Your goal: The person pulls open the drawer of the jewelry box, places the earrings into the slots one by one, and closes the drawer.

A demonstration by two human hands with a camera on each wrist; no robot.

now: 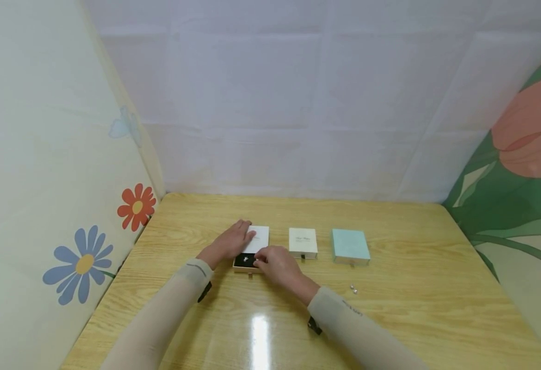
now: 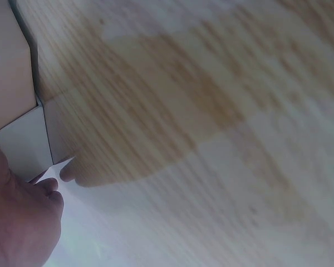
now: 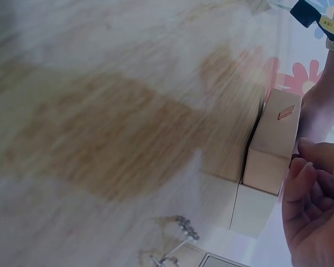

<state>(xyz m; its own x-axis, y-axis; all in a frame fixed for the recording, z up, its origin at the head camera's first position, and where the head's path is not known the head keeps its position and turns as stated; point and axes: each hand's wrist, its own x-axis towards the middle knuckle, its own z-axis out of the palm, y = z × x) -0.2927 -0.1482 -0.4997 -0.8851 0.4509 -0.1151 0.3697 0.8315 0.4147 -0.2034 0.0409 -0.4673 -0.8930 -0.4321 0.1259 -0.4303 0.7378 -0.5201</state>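
Note:
A white drawer-style box (image 1: 257, 237) lies on the table, its drawer (image 1: 249, 270) pulled toward me. Inside is a black insert (image 1: 239, 262) carrying a small silver earring (image 1: 245, 259). My left hand (image 1: 228, 244) rests along the left side of the box, fingers stretched toward the far corner and thumb on top. Over the right part of the insert is my right hand (image 1: 279, 265), thumb and forefinger brought together in the right wrist view; I cannot tell what lies between them. Farther right on the wood lie two small silver earrings (image 1: 353, 289).
Right of the white box stands a closed cream box (image 1: 303, 240) with a small dark pull tab. Beyond it is a closed light-blue box (image 1: 350, 244). The wooden table (image 1: 413, 246) meets a plain pale cloth (image 1: 270, 103) behind and flowered cloths at both sides.

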